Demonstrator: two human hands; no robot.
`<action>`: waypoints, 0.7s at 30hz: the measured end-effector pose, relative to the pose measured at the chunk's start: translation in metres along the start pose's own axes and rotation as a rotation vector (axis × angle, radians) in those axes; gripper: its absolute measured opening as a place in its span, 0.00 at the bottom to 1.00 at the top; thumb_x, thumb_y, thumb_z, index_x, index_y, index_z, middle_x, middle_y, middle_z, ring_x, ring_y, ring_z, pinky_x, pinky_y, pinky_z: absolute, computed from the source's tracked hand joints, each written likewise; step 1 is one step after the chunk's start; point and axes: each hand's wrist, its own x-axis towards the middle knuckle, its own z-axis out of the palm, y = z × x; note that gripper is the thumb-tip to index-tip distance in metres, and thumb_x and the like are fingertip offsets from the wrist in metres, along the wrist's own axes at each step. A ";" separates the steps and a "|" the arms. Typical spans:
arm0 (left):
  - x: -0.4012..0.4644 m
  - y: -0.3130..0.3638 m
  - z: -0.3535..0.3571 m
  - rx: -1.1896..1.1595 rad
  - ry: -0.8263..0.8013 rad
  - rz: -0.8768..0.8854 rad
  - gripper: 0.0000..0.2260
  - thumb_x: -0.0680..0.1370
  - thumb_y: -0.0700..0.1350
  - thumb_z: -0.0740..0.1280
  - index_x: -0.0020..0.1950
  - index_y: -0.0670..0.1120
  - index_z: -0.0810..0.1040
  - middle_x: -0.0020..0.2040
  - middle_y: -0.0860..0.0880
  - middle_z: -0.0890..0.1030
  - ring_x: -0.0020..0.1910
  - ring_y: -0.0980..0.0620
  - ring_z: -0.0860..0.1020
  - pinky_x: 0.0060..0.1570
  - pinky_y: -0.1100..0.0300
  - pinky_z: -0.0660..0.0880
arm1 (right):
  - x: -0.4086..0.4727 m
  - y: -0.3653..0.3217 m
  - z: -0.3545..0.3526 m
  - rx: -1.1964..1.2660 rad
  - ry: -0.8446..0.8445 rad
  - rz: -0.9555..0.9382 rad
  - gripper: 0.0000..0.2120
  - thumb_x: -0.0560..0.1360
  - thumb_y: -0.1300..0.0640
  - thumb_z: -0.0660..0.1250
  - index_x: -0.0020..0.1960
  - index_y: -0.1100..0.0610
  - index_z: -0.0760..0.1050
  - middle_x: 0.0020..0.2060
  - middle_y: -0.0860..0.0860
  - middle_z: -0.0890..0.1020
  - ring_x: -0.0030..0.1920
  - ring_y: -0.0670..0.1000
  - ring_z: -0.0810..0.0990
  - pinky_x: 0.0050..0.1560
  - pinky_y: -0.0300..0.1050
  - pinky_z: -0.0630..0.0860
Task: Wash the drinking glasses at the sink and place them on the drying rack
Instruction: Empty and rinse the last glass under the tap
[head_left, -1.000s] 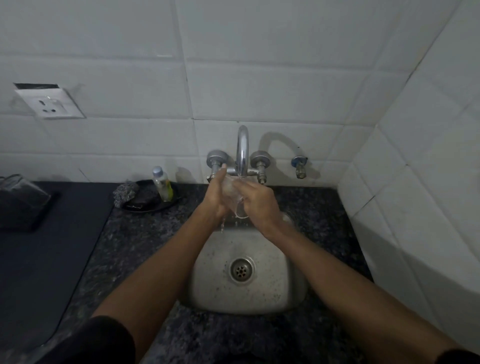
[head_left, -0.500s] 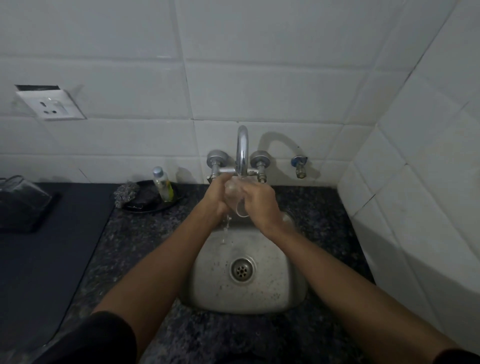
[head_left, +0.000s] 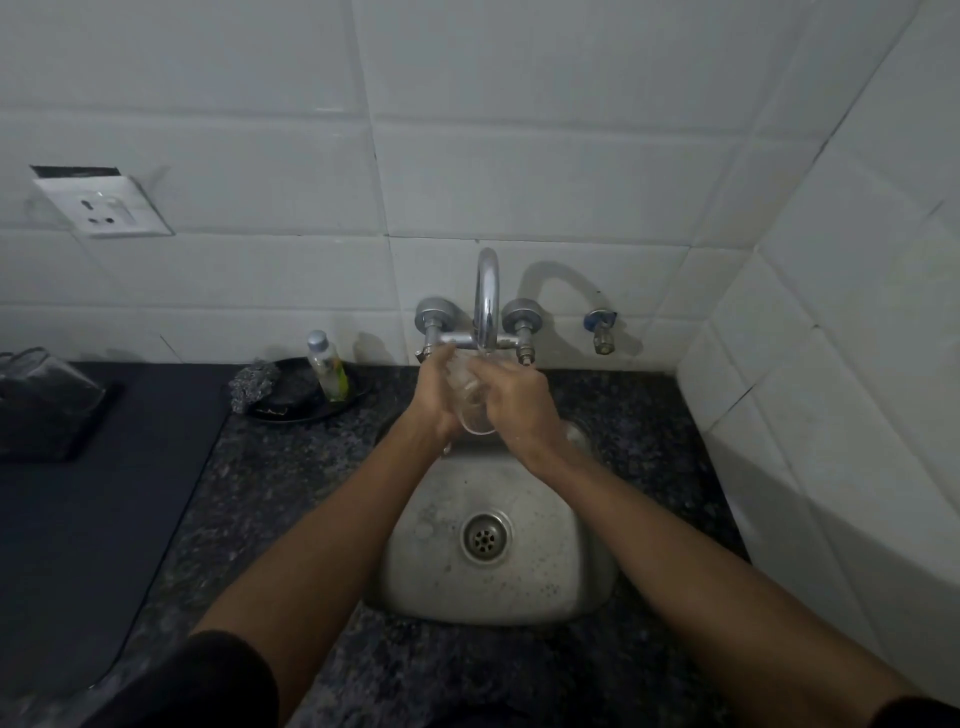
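Head view, change: between the earlier frames and now the hands barely shift; the drinking glass (head_left: 474, 408) stays under the tap spout (head_left: 487, 301), tipped with its rim toward 6 o'clock.
Meaning for the task: I judge rinsing is under way; no drying rack is visible, so placing is not yet done.
Left hand (head_left: 434, 397): fingers curled round the glass from its 9 o'clock side, gripping it.
Right hand (head_left: 517, 402): fingers wrapped over the glass from 3 o'clock, holding or rubbing it; which one I cannot tell.
Glass position: between both hands, above the 12 o'clock edge of the steel sink (head_left: 582, 571), its drain (head_left: 485, 537) below.
Desk (head_left: 291, 467): dark speckled stone; at 10 o'clock a black dish (head_left: 317, 408) with a steel scrubber (head_left: 254, 384) and small bottle (head_left: 328, 370).
Far left: dark mat (head_left: 78, 519) carrying a black object.
Room: white tiled walls meeting in a corner at 2 o'clock; wall socket (head_left: 101, 205) at 10 o'clock; dim light.
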 end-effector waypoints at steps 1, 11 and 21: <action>0.000 0.001 0.001 0.042 -0.005 -0.016 0.27 0.85 0.56 0.57 0.39 0.42 0.85 0.37 0.45 0.83 0.37 0.49 0.83 0.42 0.54 0.78 | -0.002 0.004 -0.002 -0.065 -0.042 -0.170 0.16 0.75 0.69 0.71 0.62 0.64 0.83 0.56 0.59 0.86 0.57 0.55 0.86 0.62 0.47 0.81; 0.004 0.003 -0.002 0.110 0.037 -0.031 0.24 0.85 0.58 0.57 0.45 0.41 0.82 0.38 0.44 0.83 0.37 0.48 0.83 0.43 0.53 0.79 | -0.002 0.009 0.001 -0.176 -0.055 -0.162 0.15 0.76 0.67 0.72 0.61 0.63 0.83 0.55 0.59 0.86 0.55 0.56 0.86 0.60 0.48 0.82; 0.012 -0.001 -0.016 0.068 0.133 0.061 0.15 0.82 0.53 0.63 0.50 0.42 0.81 0.43 0.45 0.83 0.42 0.47 0.82 0.48 0.52 0.78 | 0.003 0.007 0.000 -0.124 -0.101 -0.022 0.20 0.71 0.68 0.76 0.62 0.57 0.84 0.53 0.54 0.87 0.51 0.53 0.86 0.54 0.47 0.83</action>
